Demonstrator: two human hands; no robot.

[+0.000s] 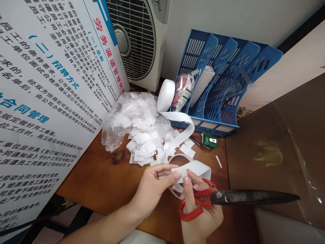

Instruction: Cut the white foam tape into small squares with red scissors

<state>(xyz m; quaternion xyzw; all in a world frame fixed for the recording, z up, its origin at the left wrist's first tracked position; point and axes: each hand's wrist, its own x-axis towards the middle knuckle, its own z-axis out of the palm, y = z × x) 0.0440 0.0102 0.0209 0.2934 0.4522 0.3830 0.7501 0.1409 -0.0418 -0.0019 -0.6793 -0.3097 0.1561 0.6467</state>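
Note:
My left hand [158,181] pinches the end of a white strip of tape or webbing [196,167] between thumb and fingers. Red-handled scissors [228,197] hang on my right hand [200,210], their dark blades together and pointing right. The thumb and fingertip of that hand also touch the strip beside my left thumb. From there the strip loops over the table and runs back to a white roll [166,94] standing behind. Many cut white pieces [143,147] lie heaped just beyond my hands, partly in and around a clear plastic bag [110,135].
A blue file rack [210,122] stands at the back right, holding a plastic packet [183,91]. Before it lies a green tape measure [209,140]. A fan [157,44] stands behind the heap. A printed board [63,84] borders the wooden table [101,183] on the left.

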